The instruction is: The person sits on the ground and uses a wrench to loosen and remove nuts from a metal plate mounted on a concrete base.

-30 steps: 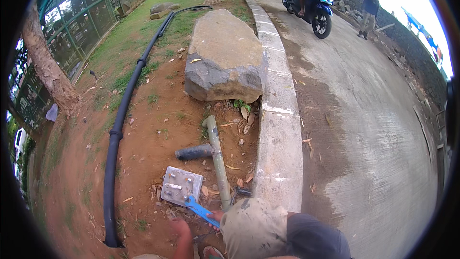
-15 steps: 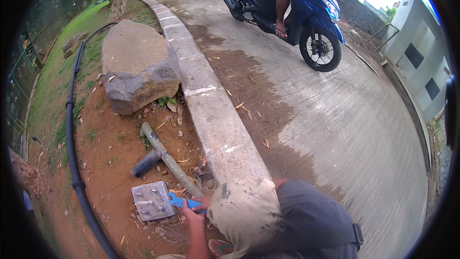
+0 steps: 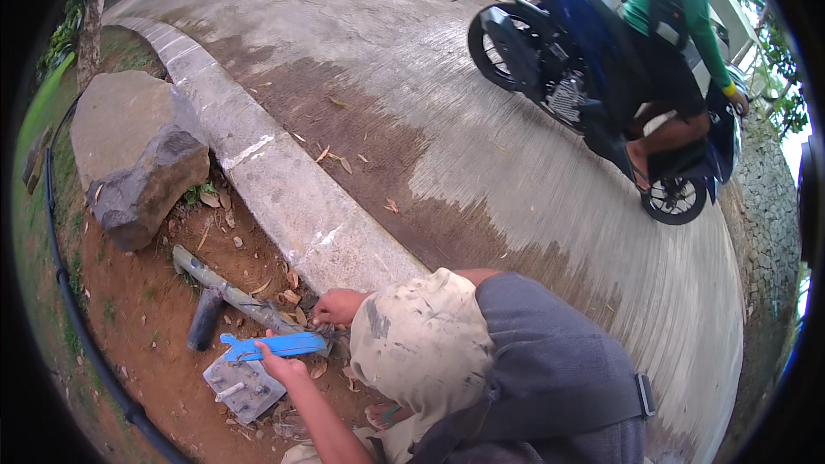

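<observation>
My left hand (image 3: 284, 364) is closed around a blue flat tool (image 3: 279, 346) with a notched end; a grey end shows on its other side. Just under the notched end is a grey square block (image 3: 243, 390) with bolts standing up from it. My right hand (image 3: 339, 307) is off the tool, fingers curled by dry leaves beside the kerb; whether something small is in them I cannot make out. Beyond the block lies an olive-grey pole (image 3: 225, 288), and a black cylinder (image 3: 205, 320) branches from its side. Rounded beige cloth (image 3: 421, 318) with dark stains fills the space between my arms.
A large rock (image 3: 142, 150) sits beside the pale concrete kerb (image 3: 288, 185). A black hose (image 3: 82, 331) runs along the left. On the concrete road (image 3: 550, 198), a person in green (image 3: 675, 4) rides a blue motorbike (image 3: 593, 77).
The view has swung right. My right hand has come off the blue tool, which stays in my left hand. The motorbike has travelled along the road to the right.
</observation>
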